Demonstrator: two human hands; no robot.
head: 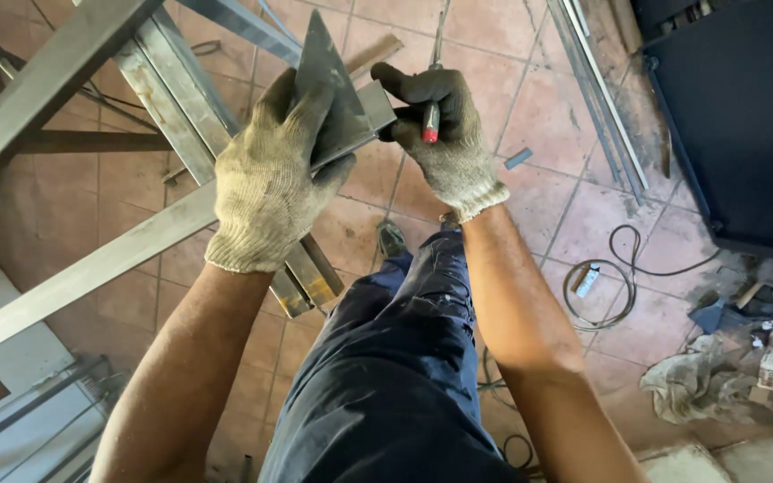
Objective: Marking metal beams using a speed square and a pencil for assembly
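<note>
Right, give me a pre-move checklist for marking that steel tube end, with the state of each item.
1. Left hand pressing the triangular square against the steel tube: ok.
2. Right hand gripping the red-tipped marking tool: ok.
3. Tool tip on the tube end: cannot tell, hidden by the fingers.
4. Gloves on both hands: ok.
5. Floor underfoot free of the loose cable: not ok, it lies coiled beside the leg.

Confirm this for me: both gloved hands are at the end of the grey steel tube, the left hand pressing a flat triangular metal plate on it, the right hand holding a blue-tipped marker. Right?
Not quite. In the head view the marker in the right hand has a red tip, not blue. The rest holds: the left hand presses the flat triangular metal plate onto the end of the grey steel tube.
</note>
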